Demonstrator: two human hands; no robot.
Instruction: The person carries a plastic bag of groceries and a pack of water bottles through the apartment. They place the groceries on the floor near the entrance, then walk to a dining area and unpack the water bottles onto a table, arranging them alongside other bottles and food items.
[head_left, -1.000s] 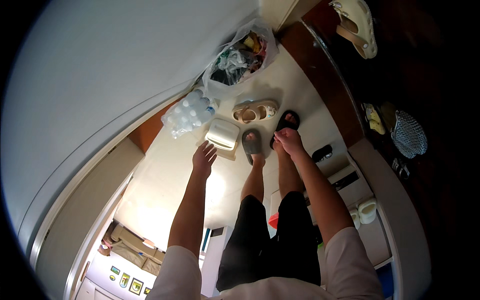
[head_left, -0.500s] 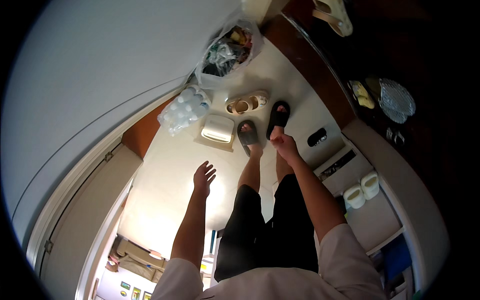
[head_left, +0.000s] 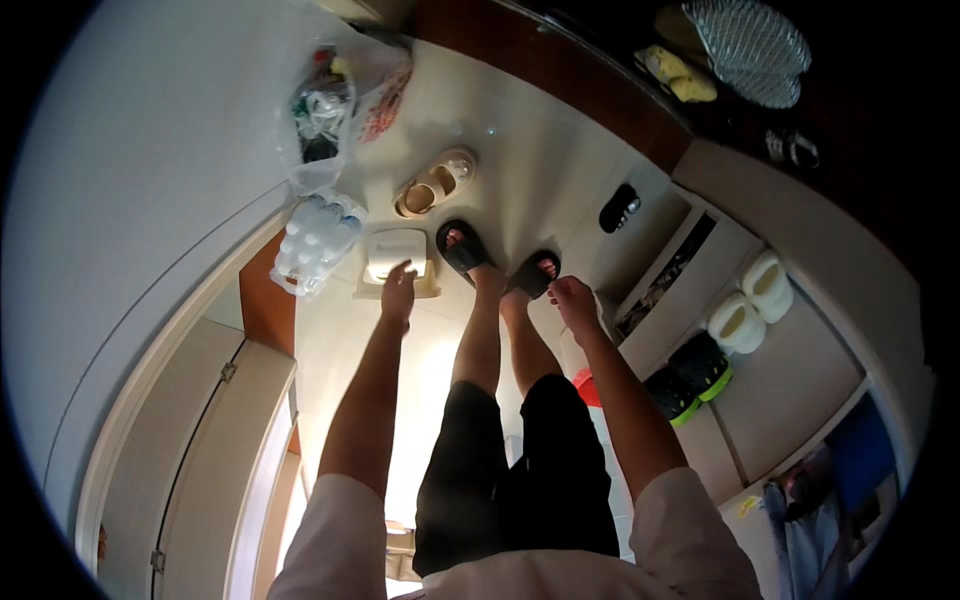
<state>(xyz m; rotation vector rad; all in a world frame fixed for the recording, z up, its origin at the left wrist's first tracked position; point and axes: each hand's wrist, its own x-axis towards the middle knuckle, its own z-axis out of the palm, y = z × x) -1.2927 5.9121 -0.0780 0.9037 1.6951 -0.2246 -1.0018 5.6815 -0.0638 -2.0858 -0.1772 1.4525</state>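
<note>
Head view, looking down at a pale floor: at far left is a white wall panel [head_left: 150, 150]. Next to it on the floor are a plastic-wrapped pack of clear bottles [head_left: 318, 238] and, just beyond, a filled translucent plastic bag [head_left: 318, 178]. To their right sits a small white stool-shaped item [head_left: 395, 245] with a beige edge. The person's left hand [head_left: 397, 295] appears over its near side, fingers loosely extended and holding nothing visible; contact cannot be told. Beyond lies a single beige sandal [head_left: 437, 182]. The person's feet wear a dark left slipper [head_left: 465, 250] and right slipper [head_left: 537, 270]. Just beside the latter, in view, is the right hand [head_left: 572, 298], fingers curled; whether it grips anything is unclear. Farther right are a loose black slipper [head_left: 619, 208] and white clogs [head_left: 752, 302] on a shelf.
</note>
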